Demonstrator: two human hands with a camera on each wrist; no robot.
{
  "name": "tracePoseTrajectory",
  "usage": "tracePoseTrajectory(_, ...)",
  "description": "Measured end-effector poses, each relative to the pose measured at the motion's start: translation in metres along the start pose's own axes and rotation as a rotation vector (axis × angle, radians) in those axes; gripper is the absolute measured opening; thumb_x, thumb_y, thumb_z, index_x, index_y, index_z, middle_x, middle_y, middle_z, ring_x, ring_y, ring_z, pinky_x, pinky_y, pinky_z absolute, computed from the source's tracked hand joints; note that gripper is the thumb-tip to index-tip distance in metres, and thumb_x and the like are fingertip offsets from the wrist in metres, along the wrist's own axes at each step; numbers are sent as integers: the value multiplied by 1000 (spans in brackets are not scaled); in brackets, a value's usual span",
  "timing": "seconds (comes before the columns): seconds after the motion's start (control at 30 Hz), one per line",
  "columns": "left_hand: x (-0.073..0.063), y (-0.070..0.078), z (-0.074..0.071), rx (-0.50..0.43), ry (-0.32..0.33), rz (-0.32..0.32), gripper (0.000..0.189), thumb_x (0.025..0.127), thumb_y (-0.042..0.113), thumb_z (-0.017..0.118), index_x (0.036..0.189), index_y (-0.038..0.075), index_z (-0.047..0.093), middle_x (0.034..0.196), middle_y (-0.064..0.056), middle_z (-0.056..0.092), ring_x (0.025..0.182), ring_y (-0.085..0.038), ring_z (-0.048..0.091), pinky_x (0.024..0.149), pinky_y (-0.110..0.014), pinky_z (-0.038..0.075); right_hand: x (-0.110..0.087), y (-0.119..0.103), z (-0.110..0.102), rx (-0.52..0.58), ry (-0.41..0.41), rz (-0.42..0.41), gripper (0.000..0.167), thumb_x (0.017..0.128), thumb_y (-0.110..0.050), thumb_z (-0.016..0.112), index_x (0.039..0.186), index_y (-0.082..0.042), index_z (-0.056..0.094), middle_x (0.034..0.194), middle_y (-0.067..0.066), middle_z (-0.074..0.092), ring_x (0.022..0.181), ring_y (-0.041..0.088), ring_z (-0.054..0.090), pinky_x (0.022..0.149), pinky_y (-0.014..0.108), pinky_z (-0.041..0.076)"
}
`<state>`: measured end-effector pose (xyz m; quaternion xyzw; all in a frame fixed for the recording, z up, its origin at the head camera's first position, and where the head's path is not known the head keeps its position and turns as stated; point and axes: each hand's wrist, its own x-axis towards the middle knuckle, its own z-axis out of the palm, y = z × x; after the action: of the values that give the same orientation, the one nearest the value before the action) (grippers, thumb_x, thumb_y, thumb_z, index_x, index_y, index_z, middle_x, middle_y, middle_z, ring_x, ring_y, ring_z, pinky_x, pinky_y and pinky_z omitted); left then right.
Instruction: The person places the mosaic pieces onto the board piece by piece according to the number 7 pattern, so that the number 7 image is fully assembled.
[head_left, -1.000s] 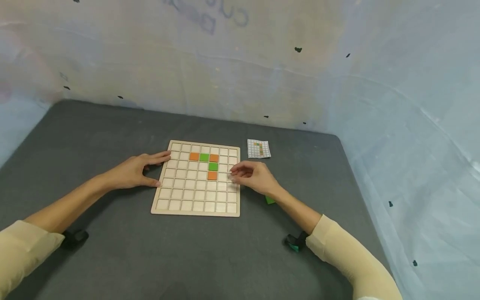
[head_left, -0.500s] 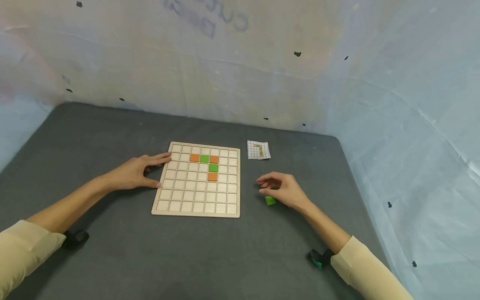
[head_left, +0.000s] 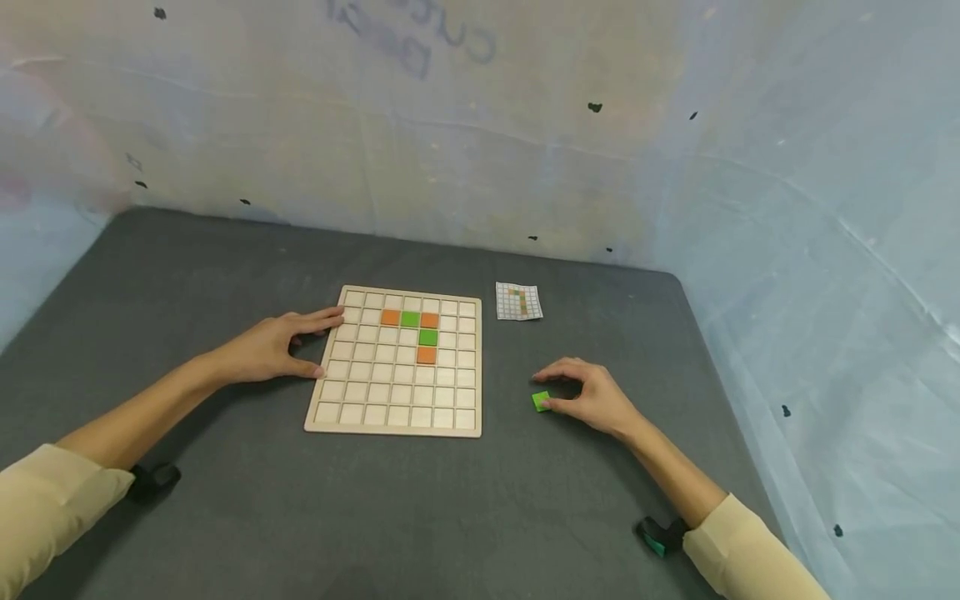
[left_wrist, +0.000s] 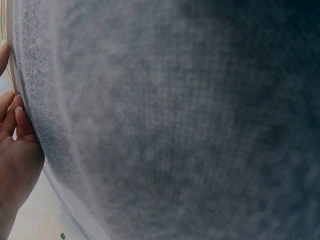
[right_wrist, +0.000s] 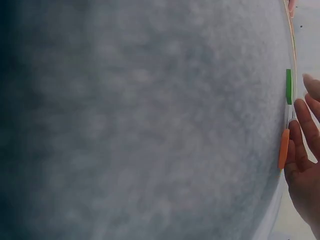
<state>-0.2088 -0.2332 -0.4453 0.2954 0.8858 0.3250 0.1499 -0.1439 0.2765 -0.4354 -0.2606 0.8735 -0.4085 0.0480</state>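
A wooden grid board [head_left: 360,390] lies flat, with orange tiles and green tiles in several cells forming a bent line. My left hand [head_left: 262,348] rests at its left edge, thumb and fingers spread along the rim; the left wrist view shows these fingers at the board's side. To the right of the board lies a loose green tile [head_left: 540,402]. Over it is my right hand [head_left: 592,398], fingers spread from the thumb, whose tip overlaps the tile's right side. In the right wrist view, a loose orange tile [right_wrist: 283,149] lies near the green one; the head view hides it.
A small printed pattern card [head_left: 518,302] lies beyond the board's right side. The dark grey table [head_left: 360,517] is bordered by a pale sheet wall [head_left: 450,167] at the back and right.
My right hand has moved off the board, right and toward me, to the loose green tile, its thumb and fingers parting. The left hand stays at the board's edge.
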Motion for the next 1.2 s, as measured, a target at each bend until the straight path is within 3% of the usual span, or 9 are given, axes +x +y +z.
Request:
tracePoseTrajectory(0.23,1,0,3,2,7,15,89,83,44,79,156,15,36,163,-3,26,130,-26,44,90,-39,49,-10,14,-5,-98,-60,-5,40,79,-19,87,117,-17,73,114,-5,66,106,16,58,85,35,47)
tracePoseTrajectory(0.43,-1,-1,5,0,11,9,90,82,44,79,155,14,37,163,-4,27,131,-28,44,91,-42,49,-10,17,-6,-116,-121,8,39,79,-24,86,116,-20,75,112,-7,62,103,14,55,76,30,49)
tracePoseTrajectory(0.63,0,-2,5,-11,6,12,90,82,46,78,155,14,36,163,-3,26,131,-27,44,91,-42,48,-7,23,-5,-63,-109,-3,32,80,-19,84,112,-17,77,109,-5,65,101,16,58,70,27,54)
tracePoseTrajectory(0.93,0,-1,2,-16,3,3,90,83,45,78,156,15,35,163,-2,25,133,-28,42,93,-46,47,0,23,-4,-183,-109,-68,26,82,-23,83,107,-20,74,105,-10,65,99,11,57,79,30,50)
tracePoseTrajectory(1.2,0,-1,1,-12,-1,0,90,82,47,77,156,15,36,163,-2,25,135,-29,41,93,-46,47,-1,22,-1,-154,-76,-64,25,85,-16,81,108,-16,71,109,-5,64,96,12,59,81,30,51)
